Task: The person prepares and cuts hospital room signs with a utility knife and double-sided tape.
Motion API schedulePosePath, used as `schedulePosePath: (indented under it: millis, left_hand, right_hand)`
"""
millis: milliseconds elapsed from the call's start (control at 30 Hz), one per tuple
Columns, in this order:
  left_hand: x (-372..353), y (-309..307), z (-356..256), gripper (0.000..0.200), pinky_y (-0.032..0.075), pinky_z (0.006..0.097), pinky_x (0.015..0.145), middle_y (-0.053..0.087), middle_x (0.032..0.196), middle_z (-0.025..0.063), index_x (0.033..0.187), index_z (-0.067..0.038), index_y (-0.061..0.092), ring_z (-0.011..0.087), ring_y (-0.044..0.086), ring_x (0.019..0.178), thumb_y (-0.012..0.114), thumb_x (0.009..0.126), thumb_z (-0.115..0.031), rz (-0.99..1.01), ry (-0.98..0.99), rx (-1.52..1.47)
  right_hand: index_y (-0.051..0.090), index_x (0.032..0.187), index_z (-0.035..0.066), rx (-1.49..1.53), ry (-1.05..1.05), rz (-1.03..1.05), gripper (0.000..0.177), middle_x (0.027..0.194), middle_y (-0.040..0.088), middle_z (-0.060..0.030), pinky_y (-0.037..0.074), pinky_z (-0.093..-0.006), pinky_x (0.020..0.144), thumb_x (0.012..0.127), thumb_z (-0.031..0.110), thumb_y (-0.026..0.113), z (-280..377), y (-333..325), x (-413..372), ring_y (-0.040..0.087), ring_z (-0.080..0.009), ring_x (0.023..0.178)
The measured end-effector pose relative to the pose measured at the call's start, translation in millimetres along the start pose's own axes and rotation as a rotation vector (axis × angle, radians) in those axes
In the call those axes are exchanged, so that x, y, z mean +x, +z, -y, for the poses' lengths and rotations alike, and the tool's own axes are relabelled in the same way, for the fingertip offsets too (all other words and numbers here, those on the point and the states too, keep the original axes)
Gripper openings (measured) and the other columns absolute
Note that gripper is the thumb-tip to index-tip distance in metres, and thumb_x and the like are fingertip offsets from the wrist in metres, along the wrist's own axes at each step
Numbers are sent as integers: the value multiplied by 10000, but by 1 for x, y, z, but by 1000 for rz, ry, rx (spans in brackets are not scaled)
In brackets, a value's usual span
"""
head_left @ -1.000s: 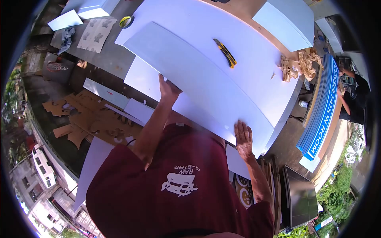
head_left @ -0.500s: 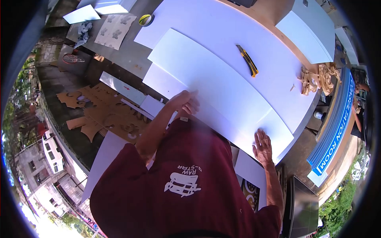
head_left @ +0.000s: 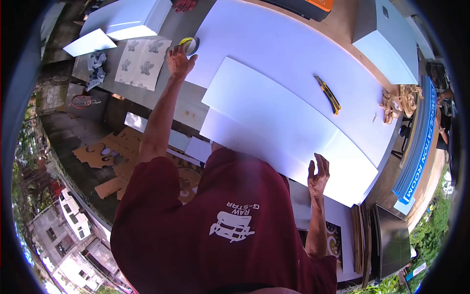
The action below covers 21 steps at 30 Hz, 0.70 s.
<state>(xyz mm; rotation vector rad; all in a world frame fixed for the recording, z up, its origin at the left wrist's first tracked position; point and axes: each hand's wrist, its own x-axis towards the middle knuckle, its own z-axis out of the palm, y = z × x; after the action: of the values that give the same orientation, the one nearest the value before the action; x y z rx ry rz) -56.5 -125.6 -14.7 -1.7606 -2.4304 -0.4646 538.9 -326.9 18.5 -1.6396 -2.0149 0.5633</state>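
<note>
My left hand [head_left: 180, 63] reaches out at the far left of the work surface, fingertips right at the rim of a tape roll [head_left: 192, 46] with a yellow inside. Its thumb stands apart from the fingers. My right hand [head_left: 318, 175] is at the near edge of a long white sheet [head_left: 284, 112], fingers apart and holding nothing. The sheet lies in front of my body, with a crease running along it and a second white layer [head_left: 220, 125] showing at its near left side. Beyond it, a yellow and black utility knife [head_left: 329, 95] rests on a larger white sheet [head_left: 274, 49].
Crumpled brown paper [head_left: 399, 103] and a stack of blue signs [head_left: 421, 147] are at the right. A white box-like block [head_left: 387, 46] stands at the back right. On the left are a patterned sheet [head_left: 142, 63], stacked white boards [head_left: 127, 17] and brown cardboard cutouts [head_left: 105, 154] lower down.
My left hand has moved from the near edge of the white sheet out to the tape roll. My right hand has lifted from lying on the sheet, its fingers now spread. The view has shifted slightly.
</note>
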Motion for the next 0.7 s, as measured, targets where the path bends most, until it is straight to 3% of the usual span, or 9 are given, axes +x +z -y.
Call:
schedulePosePath:
  millis: [167,200,233,300,333,433,500,567,700]
  left_hand:
    - [25,6,18,511,435,479,929,696,1108,107,1157,-124,700,303,583,1122,867,717,-321,139,96,71]
    - [28,10,24,366,433,477,918,717,1011,88,1027,-120,743,303,617,1045,856,730,-304,143,132,45]
    - [28,16,33,332,437,469,916,718,975,86,991,-111,744,297,628,1001,851,735,-292,115,180,-8]
    - [33,24,45,268,443,453,913,720,902,81,921,-92,747,286,650,913,842,744,-269,54,271,-124]
    - [32,12,39,198,457,427,897,713,824,77,924,-89,723,262,663,824,813,778,-187,73,319,-200]
    - [14,-29,20,180,473,409,918,718,860,51,929,-96,678,215,678,872,790,788,-99,12,654,-411]
    - [-1,-56,-1,214,470,405,955,715,868,27,929,-107,645,192,683,905,784,776,-53,20,749,-523]
    - [-17,-71,-18,244,464,398,987,710,873,5,925,-116,623,173,686,927,783,763,-27,26,783,-602]
    - [-37,-88,-35,248,453,387,1017,702,864,-19,905,-127,620,149,689,941,786,754,-20,69,799,-660]
  right_hand:
    - [687,1165,44,203,228,-12,240,1083,697,-137,597,-345,707,929,36,643,111,63,33,702,-212,877]
    - [691,1160,39,197,149,-46,233,1077,703,-139,590,-329,685,932,46,641,124,77,39,705,-209,831]
    - [696,1149,37,228,212,-15,229,1067,710,-137,586,-325,684,926,44,643,143,84,49,705,-204,824]
    - [701,1137,35,281,238,-27,222,1056,714,-130,579,-319,677,922,48,649,173,98,70,702,-196,829]
    - [698,1142,33,315,234,-42,223,1055,714,-125,576,-319,680,925,52,648,186,104,83,702,-195,831]
    - [680,1184,38,402,231,-66,250,1059,712,-115,569,-320,698,939,59,635,224,116,125,704,-196,856]
    - [644,1246,48,450,218,-49,299,1097,700,-122,573,-324,716,948,61,630,248,117,153,702,-198,889]
    - [602,1325,77,492,176,-19,350,1179,690,-114,574,-328,759,976,113,602,265,118,174,698,-210,973]
    - [594,1329,76,500,41,47,380,1182,684,-112,573,-332,762,950,81,629,279,119,195,698,-208,957]
